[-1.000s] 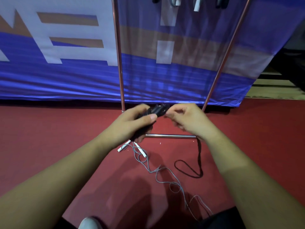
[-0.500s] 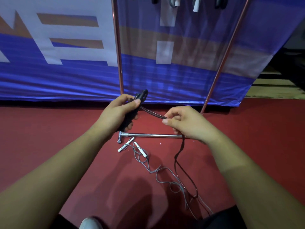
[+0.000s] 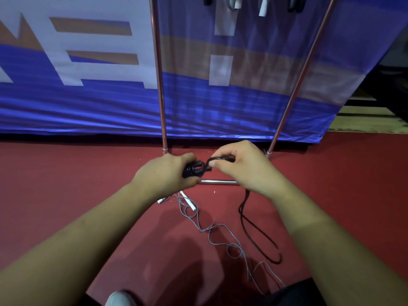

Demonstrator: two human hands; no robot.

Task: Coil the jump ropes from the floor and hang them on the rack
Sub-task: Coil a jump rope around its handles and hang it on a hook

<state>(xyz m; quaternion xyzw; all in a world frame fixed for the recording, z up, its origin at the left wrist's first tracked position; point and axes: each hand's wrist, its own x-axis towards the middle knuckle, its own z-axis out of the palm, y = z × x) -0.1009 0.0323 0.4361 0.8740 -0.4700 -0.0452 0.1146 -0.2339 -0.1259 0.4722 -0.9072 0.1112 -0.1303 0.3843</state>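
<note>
L hand grips black rope handles, R hand pinches its cord; gray rope on floor w/ rack behind.

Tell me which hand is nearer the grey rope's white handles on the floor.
Left. The left hand, gripping the black rope bundle, is just above the white handles; the right hand, pinching the same rope, is farther off to their right.
</note>
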